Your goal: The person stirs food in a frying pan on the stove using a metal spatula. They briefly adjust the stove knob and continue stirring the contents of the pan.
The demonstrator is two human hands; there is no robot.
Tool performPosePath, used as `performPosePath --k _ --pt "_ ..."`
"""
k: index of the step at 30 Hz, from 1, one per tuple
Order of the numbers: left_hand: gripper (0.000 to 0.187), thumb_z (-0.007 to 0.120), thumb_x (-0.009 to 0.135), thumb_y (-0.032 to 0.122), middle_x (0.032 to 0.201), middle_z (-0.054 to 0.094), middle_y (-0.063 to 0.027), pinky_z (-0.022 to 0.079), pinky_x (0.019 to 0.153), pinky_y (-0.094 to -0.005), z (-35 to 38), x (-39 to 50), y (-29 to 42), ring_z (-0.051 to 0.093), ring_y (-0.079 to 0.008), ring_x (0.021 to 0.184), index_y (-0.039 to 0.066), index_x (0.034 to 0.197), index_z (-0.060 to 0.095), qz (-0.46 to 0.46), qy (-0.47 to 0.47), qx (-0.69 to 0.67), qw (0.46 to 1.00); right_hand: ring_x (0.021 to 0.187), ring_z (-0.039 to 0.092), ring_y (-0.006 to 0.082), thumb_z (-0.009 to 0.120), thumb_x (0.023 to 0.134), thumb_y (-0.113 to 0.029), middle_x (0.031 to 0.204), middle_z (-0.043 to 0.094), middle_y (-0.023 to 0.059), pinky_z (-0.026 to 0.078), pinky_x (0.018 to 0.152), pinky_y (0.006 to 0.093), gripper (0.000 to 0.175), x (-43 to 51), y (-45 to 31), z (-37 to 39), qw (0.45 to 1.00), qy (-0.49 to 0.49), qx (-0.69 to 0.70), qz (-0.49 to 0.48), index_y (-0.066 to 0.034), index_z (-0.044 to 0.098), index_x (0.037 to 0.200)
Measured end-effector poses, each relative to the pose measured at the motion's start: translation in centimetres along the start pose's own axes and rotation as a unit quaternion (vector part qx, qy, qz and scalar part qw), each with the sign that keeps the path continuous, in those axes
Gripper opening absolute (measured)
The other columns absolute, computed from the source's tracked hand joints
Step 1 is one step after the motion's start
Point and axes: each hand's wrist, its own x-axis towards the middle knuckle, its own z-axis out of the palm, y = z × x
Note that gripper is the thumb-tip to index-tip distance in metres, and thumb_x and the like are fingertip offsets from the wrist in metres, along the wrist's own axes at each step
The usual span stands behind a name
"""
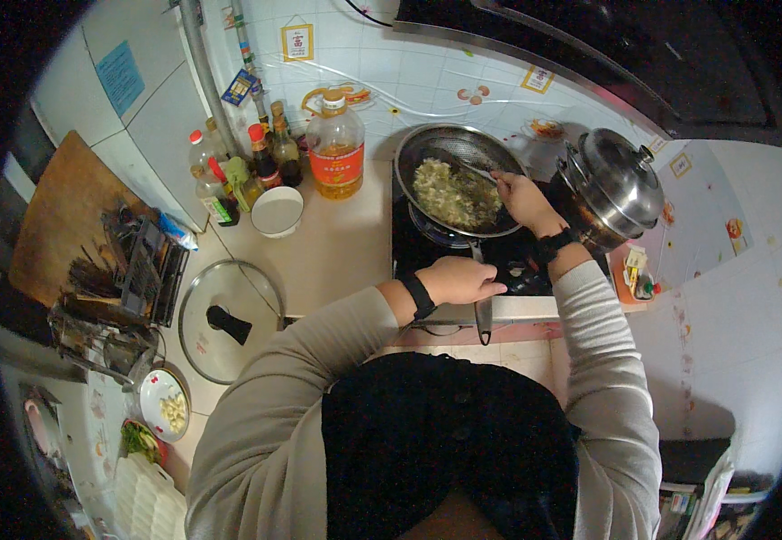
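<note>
My right hand (526, 199) grips a metal cooking utensil (477, 169) over the far right part of a frying pan (462, 128); its working end is hard to make out. Pale, lumpy food with greenish liquid or oil (455, 196) covers part of the pan's bottom. The pan sits on a black gas hob (408, 260) and its handle (484, 327) points toward me. Across that handle lies my left hand (462, 279), closed around it, with the handle showing above and below the hand.
A stacked steel pot (617, 182) stands right of the pan. Leftward are an oil jug (335, 162), several sauce bottles (266, 158), a white bowl (277, 212), a glass lid (195, 324) and a plate of chopped pale pieces (151, 391). A range hood (566, 54) overhangs the hob.
</note>
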Motion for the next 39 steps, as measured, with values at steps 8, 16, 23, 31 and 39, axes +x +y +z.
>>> performPosePath --k 8,16,23,31,39 --pt "0.05 0.049 0.103 0.053 0.077 0.067 -0.0198 0.05 0.065 -0.0555 0.5 0.1 -0.3 0.067 -0.0434 0.074 0.006 0.09 0.063 -0.002 0.002 -0.001 1.0 0.085 0.068 0.0394 0.062 0.096 -0.01 0.101 0.072 0.0212 0.054 0.078 0.0427 0.035 -4.2 -3.1 -7.0 0.984 -0.087 -0.101 -0.116 -0.0176 0.07 0.129" --pt "0.05 0.05 0.103 0.053 0.076 0.066 -0.02 0.051 0.065 -0.0554 0.8 -0.1 -0.1 0.066 -0.0434 0.073 0.006 0.09 0.062 -0.005 -0.003 0.021 1.0 0.096 0.069 0.0395 0.06 0.091 -0.004 0.105 0.071 0.0205 0.055 0.081 0.0465 0.041 -7.1 -3.7 -7.9 0.989 -0.007 -0.125 -0.082 -0.0151 0.068 0.13" --pt "0.049 0.05 0.103 0.053 0.08 0.069 -0.0202 0.052 0.065 -0.0552 0.6 0.1 0.0 0.067 -0.0442 0.075 0.006 0.095 0.064 -0.01 0.014 0.015 1.0 0.107 0.066 0.0443 0.056 0.099 -0.006 0.115 0.069 0.0272 0.054 0.089 0.0447 0.035 -4.2 -2.7 -1.7 0.998 0.055 -0.036 0.0 -0.003 0.064 0.132" --pt "0.049 0.05 0.103 0.053 0.08 0.069 -0.0205 0.052 0.066 -0.0552 0.9 -0.1 0.1 0.067 -0.0442 0.076 0.006 0.098 0.065 -0.018 0.02 0.013 1.0 0.102 0.067 0.0467 0.051 0.101 -0.014 0.112 0.069 0.0304 0.053 0.09 0.0479 0.036 0.0 -1.0 1.9 0.991 0.06 0.059 0.105 -0.0001 0.063 0.132" --pt "0.048 0.05 0.103 0.052 0.08 0.07 -0.02 0.051 0.066 -0.0542 0.7 0.0 0.0 0.067 -0.0434 0.075 0.007 0.099 0.065 -0.017 0.016 0.01 1.0 0.116 0.064 0.0437 0.052 0.1 -0.011 0.123 0.067 0.0278 0.05 0.099 0.0448 0.037 -2.3 -3.0 0.5 0.998 -0.008 0.064 0.022 -0.0032 0.063 0.134"
